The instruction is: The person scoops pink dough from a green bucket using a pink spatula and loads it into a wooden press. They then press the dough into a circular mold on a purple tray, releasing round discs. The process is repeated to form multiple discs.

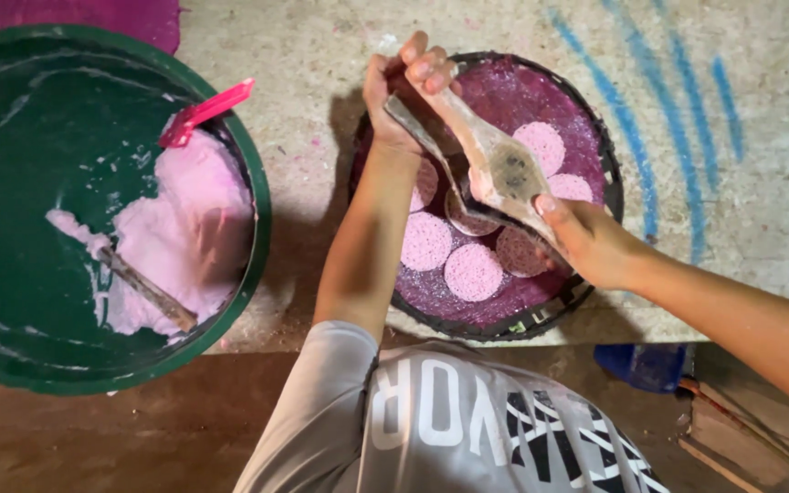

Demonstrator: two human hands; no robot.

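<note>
Over a round mesh tray [595,137] at the table's 2 o'clock, the left hand [404,87] clamps a ladle's handle [426,137] while the right hand [586,239] grips a batter-smeared wooden spoon [495,160], its blade crossing the ladle. Pink discs [473,271] dot the purple tray; a green basin [38,137] sits at 9 o'clock.

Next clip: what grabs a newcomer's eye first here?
At centre, the left hand and right hand work two wooden spoons over a round purple tray dotted with pink discs. At left sits a big green basin of pink batter, with a pink scraper on its rim.
</note>
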